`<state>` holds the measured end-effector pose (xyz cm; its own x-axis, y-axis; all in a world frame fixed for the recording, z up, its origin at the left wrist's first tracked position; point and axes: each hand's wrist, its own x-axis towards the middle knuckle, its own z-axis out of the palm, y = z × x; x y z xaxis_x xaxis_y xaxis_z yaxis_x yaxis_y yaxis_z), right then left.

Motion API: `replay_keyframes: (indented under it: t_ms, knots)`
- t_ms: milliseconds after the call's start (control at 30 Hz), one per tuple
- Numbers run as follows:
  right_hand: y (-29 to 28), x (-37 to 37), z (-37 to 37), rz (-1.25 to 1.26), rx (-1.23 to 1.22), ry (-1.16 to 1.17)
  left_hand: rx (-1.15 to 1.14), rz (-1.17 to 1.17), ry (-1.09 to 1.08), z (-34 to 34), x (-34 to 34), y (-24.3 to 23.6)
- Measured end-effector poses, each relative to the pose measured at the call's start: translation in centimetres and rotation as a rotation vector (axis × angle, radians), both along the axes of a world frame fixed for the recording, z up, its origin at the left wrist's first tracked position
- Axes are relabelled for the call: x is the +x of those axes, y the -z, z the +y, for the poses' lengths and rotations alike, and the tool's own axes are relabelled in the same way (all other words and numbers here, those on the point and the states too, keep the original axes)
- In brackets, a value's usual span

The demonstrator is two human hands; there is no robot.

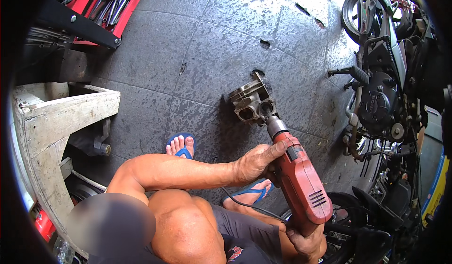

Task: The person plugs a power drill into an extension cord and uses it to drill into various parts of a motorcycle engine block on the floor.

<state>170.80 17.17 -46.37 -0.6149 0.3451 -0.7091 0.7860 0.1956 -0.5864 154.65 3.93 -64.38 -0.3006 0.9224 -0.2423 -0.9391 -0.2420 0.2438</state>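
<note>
I hold a red corded power drill (301,177) with both hands, its grey metal chuck (276,126) pointing away from me. My left hand (258,163) is closed around the front of the drill's body, thumb on top. Lower down, my right hand (306,241) wraps the rear handle; its trigger finger is hidden. Past the chuck stands a grey cast-metal engine part (252,98) with two round openings. The drill's working end sits at the right-hand opening, and the tip inside cannot be made out. Neither hand touches the metal part.
Dark stone floor tiles (155,57) have a few chipped holes. A partly dismantled motorcycle (376,99) stands at the right. A worn white wooden stand (70,113) is on the left, below a red tool tray (110,10). The drill's cord (249,203) crosses near my blue flip-flops (182,144).
</note>
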Motion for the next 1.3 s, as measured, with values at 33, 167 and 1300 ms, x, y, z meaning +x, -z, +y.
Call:
replay_keyframes:
  t_ms: [33,167,1300]
  knots:
    - [0.1,0.3,0.0,0.02,0.018,-0.013,0.001,0.0,-0.006,-0.1,0.0,0.0]
    - [-0.4,-0.3,-0.5,0.03,0.031,0.024,0.001,0.005,-0.004,-0.1,0.0,0.1]
    - [-1.0,-1.7,-0.4,0.155,0.131,0.132,0.102,-0.012,0.05,0.1,-0.5,1.3]
